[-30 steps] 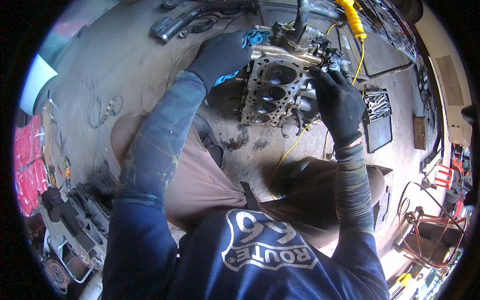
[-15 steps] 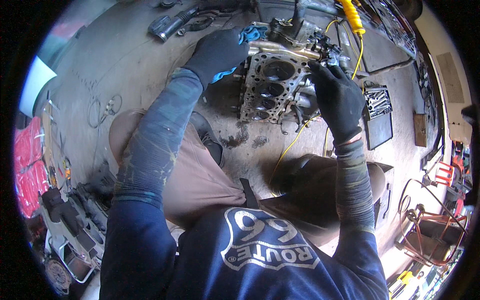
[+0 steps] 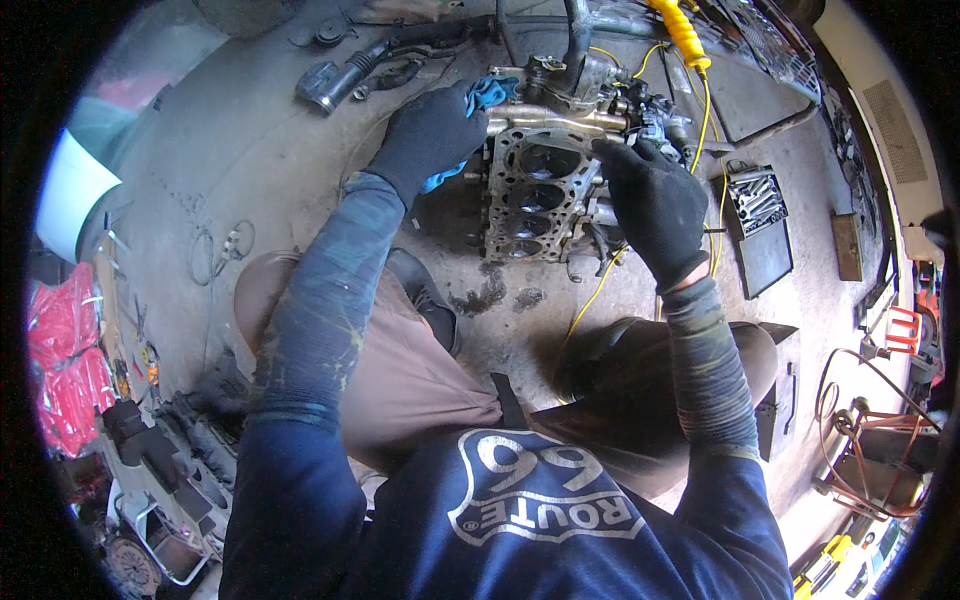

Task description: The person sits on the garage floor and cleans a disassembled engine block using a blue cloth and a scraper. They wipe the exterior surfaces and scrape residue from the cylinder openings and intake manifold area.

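An engine block (image 3: pixel 545 210) lies on the floor ahead of me, its flat top face and row of cylinder bores showing. In a black glove, my left hand (image 3: pixel 428 138) is closed around a blue cloth (image 3: pixel 492 94), which sticks out above and below the fist at the block's far left corner. My right hand (image 3: pixel 655 205), also gloved in black, is at the block's right edge by the farthest bore. Its fingers are partly stretched and apart, with nothing visible in them; whether the fingertips touch the metal is unclear.
A tray of sockets and tools (image 3: pixel 758 205) sits on the right. A yellow-handled lamp (image 3: pixel 683 38) hangs at the back, its yellow cable (image 3: pixel 590 305) trailing past the block. A ribbed black hose (image 3: pixel 350 75) lies far left. My knees flank the near floor.
The view has shifted slightly, so the block appears a little lower. My right hand has moved a little left relative to the block. My left hand keeps its hold on the cloth.
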The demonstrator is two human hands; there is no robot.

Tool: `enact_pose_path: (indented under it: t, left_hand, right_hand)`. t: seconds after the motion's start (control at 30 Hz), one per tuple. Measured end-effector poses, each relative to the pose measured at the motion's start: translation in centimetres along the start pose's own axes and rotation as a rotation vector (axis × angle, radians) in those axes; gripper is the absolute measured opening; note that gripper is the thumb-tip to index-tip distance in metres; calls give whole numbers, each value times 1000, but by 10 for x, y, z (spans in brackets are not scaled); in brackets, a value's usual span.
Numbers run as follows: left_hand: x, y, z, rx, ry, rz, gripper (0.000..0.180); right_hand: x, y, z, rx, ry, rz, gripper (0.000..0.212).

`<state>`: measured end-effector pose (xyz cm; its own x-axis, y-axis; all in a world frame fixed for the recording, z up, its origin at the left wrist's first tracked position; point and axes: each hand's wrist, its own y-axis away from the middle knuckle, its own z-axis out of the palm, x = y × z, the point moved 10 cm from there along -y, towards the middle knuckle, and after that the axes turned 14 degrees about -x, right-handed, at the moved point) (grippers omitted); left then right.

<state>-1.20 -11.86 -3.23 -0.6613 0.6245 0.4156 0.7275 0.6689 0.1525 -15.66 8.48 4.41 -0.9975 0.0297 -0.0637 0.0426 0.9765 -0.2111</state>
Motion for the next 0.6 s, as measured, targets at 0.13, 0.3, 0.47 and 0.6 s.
enact_pose_path:
  t: [0.13,0.3,0.47,0.6]
  left_hand:
    - [3,0,-1,-68,-19,-7,51]
    - [23,37,-55,96,-186,72,45]
    - [56,77,-35,-172,20,102,49]
    - [124,103,21,-252,-70,418,52]
  right_hand:
    - [-1,10,29,-242,-166,-104,22]
    - [6,33,45,-382,-220,-57,15]
    - [11,39,32,-336,-310,-19,18]
    - [-2,37,24,-346,-431,-95,24]
